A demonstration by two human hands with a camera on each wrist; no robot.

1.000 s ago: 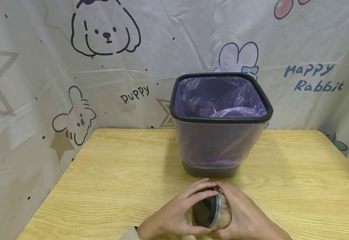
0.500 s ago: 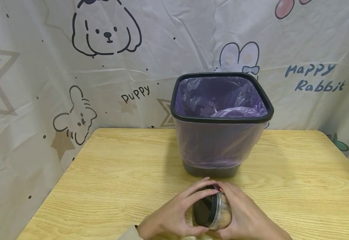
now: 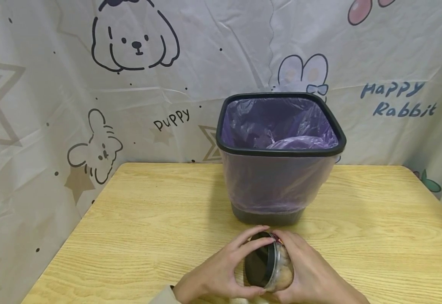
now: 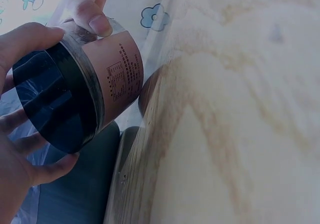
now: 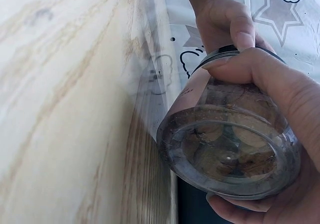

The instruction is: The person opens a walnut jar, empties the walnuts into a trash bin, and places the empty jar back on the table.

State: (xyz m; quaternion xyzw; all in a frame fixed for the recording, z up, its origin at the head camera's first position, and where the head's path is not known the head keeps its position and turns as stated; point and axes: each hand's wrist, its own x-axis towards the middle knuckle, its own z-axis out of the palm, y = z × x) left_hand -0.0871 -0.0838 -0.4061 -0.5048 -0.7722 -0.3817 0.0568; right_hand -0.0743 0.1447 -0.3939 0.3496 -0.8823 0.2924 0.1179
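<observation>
A clear plastic jar point(image 3: 284, 272) with a black lid point(image 3: 258, 265) lies tilted on its side, low over the near part of the table. My left hand point(image 3: 226, 270) curls round the lid, its thumb at the lower edge and fingers over the top. Opposite it, my right hand point(image 3: 310, 268) grips the jar's body. In the left wrist view a pinkish printed label point(image 4: 117, 69) wraps the side. The right wrist view looks onto the jar's clear base point(image 5: 230, 156), with brownish round pieces visible inside. The right palm hides part of the jar.
Just beyond the hands stands a dark trash bin point(image 3: 270, 218) lined with a purple plastic bag point(image 3: 270, 181). Both rest on the wood-grain table point(image 3: 148, 223). A cartoon-printed curtain point(image 3: 190, 63) hangs behind and at the sides.
My left fingers have shifted slightly on the lid, uncovering more of its upper edge. The jar and right hand stay nearly in place; the bin has not moved.
</observation>
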